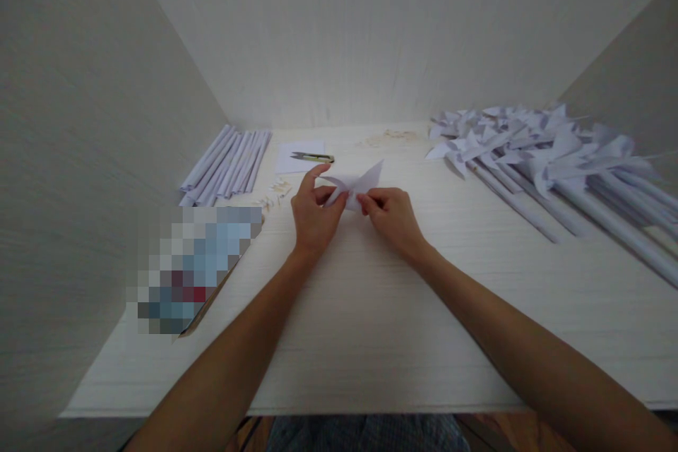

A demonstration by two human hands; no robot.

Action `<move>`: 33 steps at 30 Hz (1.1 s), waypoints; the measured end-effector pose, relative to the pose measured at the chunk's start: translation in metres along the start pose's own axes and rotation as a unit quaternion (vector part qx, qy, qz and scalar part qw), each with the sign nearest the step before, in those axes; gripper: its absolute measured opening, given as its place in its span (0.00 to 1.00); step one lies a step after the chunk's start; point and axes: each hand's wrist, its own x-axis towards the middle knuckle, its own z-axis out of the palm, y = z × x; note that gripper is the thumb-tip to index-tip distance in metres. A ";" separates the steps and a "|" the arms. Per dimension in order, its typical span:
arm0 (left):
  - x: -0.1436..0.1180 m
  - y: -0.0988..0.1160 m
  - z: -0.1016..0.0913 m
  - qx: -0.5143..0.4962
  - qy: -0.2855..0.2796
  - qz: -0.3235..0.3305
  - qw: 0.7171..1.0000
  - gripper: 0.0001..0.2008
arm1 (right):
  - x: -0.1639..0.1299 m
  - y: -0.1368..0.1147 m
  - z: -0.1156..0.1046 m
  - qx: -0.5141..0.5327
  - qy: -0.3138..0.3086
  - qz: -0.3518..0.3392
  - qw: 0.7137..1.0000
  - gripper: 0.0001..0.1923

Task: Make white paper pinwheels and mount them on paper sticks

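Both hands pinch a folded paper [356,187] just above the table [371,311]: left hand [312,215] on its left edge, right hand [392,219] on its middle. Beyond the paper lie snips [312,156]; tubes [227,164] lie left of them; what look like pinwheels [530,145] are piled far right.

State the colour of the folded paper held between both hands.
White; the folded paper shows best in the head view.

Folded white paper piece [356,186], points upturned
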 end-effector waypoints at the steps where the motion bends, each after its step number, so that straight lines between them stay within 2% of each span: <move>1: 0.000 0.000 0.000 -0.001 0.001 -0.001 1.000 0.24 | -0.002 -0.001 0.000 -0.054 0.014 -0.039 0.998 0.16; 3: 0.001 -0.001 0.000 -0.004 0.002 0.000 1.000 0.24 | -0.006 -0.003 0.000 -0.130 0.029 -0.096 0.986 0.15; 4: 0.001 -0.002 0.000 -0.005 0.002 -0.001 1.000 0.24 | -0.007 -0.004 0.000 -0.142 0.031 -0.104 0.984 0.15; 7: 0.001 -0.001 -0.001 -0.012 0.003 -0.008 1.000 0.24 | -0.004 -0.006 0.002 -0.083 0.019 -0.038 0.996 0.16; 10: 0.001 0.000 -0.001 -0.016 -0.002 -0.013 1.000 0.24 | 0.001 -0.006 0.002 -0.010 -0.024 0.037 0.999 0.18; 12: 0.001 0.000 -0.001 -0.016 -0.006 -0.013 1.000 0.25 | 0.000 -0.006 -0.001 -0.054 -0.020 0.005 0.998 0.17; 15: 0.001 -0.001 -0.001 -0.013 -0.009 -0.010 1.000 0.25 | -0.004 -0.005 -0.004 -0.181 0.012 -0.096 0.979 0.14; 17: 0.001 -0.001 -0.001 -0.011 -0.010 -0.008 1.000 0.25 | -0.006 -0.005 -0.004 -0.208 0.019 -0.108 0.972 0.14; 21: 0.001 -0.001 -0.001 -0.018 0.000 -0.009 1.000 0.25 | -0.003 -0.001 0.001 -0.105 0.021 -0.046 0.993 0.17; 24: 0.001 0.001 -0.001 -0.031 0.012 -0.013 0.999 0.26 | 0.000 0.003 0.003 -0.041 0.012 -0.059 0.997 0.17; 33: 0.001 0.005 -0.001 -0.051 0.019 -0.029 0.998 0.25 | -0.003 0.008 0.002 -0.052 0.011 -0.099 0.994 0.16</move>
